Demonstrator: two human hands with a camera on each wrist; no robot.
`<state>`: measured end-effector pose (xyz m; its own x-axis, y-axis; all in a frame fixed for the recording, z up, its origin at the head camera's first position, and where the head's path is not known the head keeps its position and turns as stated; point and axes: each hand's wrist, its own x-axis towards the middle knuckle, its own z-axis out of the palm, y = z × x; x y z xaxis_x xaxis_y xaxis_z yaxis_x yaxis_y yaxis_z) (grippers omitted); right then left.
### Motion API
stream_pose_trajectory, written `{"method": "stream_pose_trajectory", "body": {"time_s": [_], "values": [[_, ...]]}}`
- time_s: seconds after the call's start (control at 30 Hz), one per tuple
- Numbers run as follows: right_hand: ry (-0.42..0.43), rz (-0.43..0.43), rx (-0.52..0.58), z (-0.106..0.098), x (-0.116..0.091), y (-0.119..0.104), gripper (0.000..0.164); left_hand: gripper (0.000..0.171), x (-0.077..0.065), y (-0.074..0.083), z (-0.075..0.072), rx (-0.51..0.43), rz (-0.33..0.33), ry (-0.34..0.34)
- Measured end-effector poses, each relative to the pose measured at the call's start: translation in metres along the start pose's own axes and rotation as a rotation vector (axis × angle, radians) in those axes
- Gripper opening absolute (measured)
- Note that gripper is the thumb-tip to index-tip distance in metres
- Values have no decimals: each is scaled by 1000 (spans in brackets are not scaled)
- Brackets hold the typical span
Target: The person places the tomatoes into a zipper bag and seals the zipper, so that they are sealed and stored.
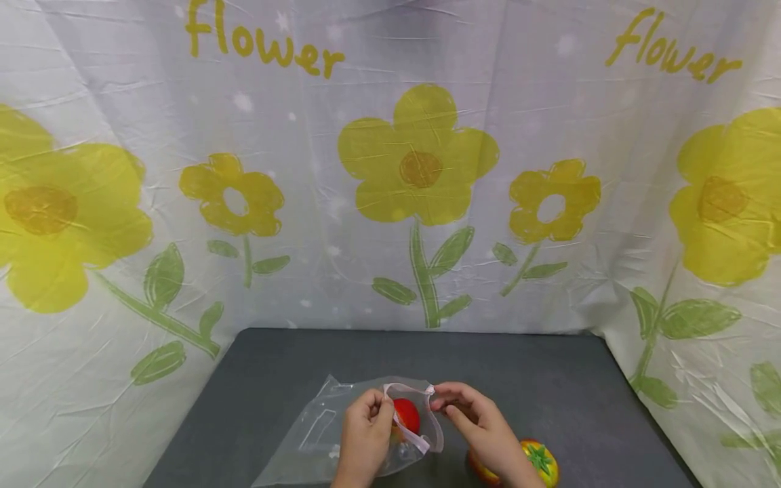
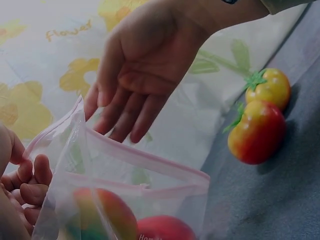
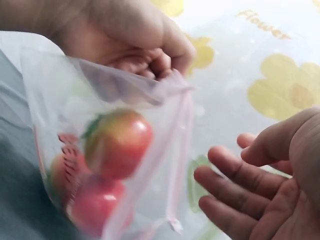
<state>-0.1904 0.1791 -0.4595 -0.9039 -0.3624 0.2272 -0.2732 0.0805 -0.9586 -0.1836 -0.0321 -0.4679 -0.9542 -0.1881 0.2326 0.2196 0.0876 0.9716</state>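
Observation:
A clear zip bag point(image 1: 305, 427) with a pink zip edge point(image 2: 165, 170) is held up off the dark table, its mouth spread apart. My left hand point(image 1: 367, 423) pinches the bag's rim, thumb against curled fingers. Inside the bag, red fruit point(image 1: 407, 415) shows through the plastic; the right wrist view has a red-yellow tomato point(image 3: 120, 145) above a pinkish-red fruit point(image 3: 97, 202). Beside the mouth is my right hand point(image 1: 472, 413), holding nothing, fingers loosely extended in the right wrist view. Below my right forearm lie two toy tomatoes point(image 1: 539, 461) with green tops, partly covered by the arm.
A dark grey table point(image 1: 488, 362) carries everything. Behind it and on both sides hangs a white curtain point(image 1: 317, 203) printed with yellow flowers. In the left wrist view, the two loose tomatoes point(image 2: 257, 132) sit close together near the curtain.

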Motion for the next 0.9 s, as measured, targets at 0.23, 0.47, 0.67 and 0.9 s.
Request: {"method": "stream_pose_trajectory", "body": {"time_s": [0.23,0.47,0.67,0.9], "values": [[203,165,-188,-21,-18,0,27,18,0,1,-3,-8,-33,-2],[284,362,-592,-54,-36,11,32,17,-1,3,-3,-16,-51,15],[86,518,-681,-111,-53,80,58,17,-1,4,-4,7,-70,24],[-2,676,-717,-160,-66,187,80,16,-1,4,-5,14,-100,34]]}}
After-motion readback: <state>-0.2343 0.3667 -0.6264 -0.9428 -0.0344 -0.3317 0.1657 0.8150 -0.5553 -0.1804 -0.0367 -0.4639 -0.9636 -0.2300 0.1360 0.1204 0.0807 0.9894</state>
